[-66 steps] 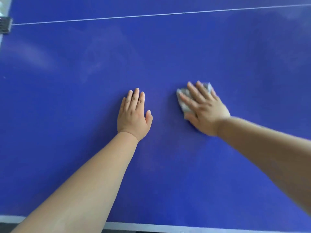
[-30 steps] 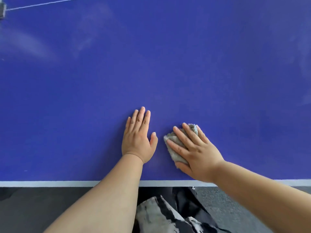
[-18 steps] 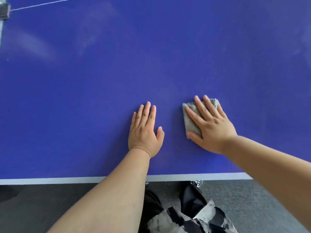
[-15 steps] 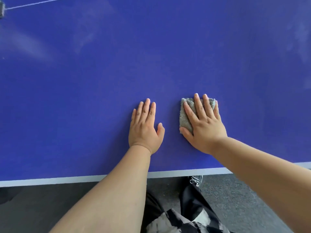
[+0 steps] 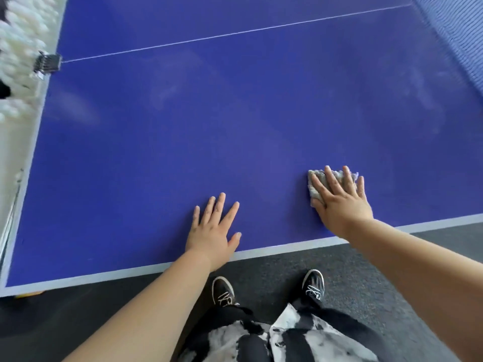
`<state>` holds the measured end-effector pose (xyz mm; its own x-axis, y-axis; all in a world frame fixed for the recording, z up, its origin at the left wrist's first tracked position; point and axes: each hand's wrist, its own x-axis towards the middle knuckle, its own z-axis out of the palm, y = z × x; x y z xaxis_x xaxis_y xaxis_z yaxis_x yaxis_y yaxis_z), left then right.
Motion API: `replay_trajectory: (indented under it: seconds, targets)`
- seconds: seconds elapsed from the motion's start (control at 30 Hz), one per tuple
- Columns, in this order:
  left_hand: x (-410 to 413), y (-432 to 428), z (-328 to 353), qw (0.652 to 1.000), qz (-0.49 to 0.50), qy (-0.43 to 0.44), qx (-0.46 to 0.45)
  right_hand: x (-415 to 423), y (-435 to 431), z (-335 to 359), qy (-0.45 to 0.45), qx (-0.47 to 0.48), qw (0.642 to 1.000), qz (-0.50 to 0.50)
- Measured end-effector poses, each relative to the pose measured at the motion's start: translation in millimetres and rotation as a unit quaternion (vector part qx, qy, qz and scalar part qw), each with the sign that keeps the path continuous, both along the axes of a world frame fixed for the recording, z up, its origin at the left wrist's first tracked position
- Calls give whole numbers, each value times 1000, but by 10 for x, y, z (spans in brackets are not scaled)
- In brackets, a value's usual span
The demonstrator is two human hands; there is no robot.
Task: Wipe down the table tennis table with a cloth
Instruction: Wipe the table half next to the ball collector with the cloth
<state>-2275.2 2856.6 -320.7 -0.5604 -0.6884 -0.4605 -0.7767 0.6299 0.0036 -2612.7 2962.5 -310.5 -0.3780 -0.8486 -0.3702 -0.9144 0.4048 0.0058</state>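
Grey and nubbly, the cloth (image 5: 316, 188) lies bunched on the table (image 5: 235, 131), right of the middle and close to the near edge. Most of it is hidden under the right hand (image 5: 339, 202). Its crumpled left side juts out past the index finger, and a frayed far edge shows between and beyond the fingertips. It looks like a small towelling rag, pale against the deep blue top.

The right hand lies flat on the cloth, palm down, fingers (image 5: 328, 178) straight and a little spread, pressing it to the surface. The left hand (image 5: 211, 231) rests bare on the table to the left of the cloth and well apart from it. Its palm is down, its fingers are straight and fanned, its thumb sticks out to the right, and its heel sits at the white border (image 5: 104, 276) along the near edge.

Faint pale smears (image 5: 167, 87) cloud the blue further out. A thin white line (image 5: 235, 33) crosses the far part of the top, running from a dark clamp (image 5: 48, 62) on the left edge. Beyond the left edge things are white and too blurred to tell.

Below the near edge lies dark carpet (image 5: 261, 270), with two black shoes (image 5: 222, 291) with white laces standing on it, and a black-and-white patterned garment (image 5: 287, 340) nearer still.
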Motion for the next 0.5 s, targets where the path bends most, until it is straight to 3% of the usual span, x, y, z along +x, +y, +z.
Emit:
replay_trajectory:
  seconds: [0.1, 0.23, 0.33, 0.4, 0.5]
  targets:
    - [464, 107, -44, 1000, 22, 6, -16, 750, 83, -65, -68, -35, 997, -20]
    - [785, 61, -46, 1000, 3, 16, -12, 1661, 328, -135, -104, -67, 974, 187]
    - [891, -88, -13, 999, -36, 12, -7, 1488, 339, -152, -95, -51, 950, 292]
    - [949, -206, 19, 999, -45, 0, -3, 1143, 198, -116, -69, -37, 965, 250]
    - [1009, -294, 7, 998, -56, -15, 13, 743, -46, -70, -48, -1, 999, 12]
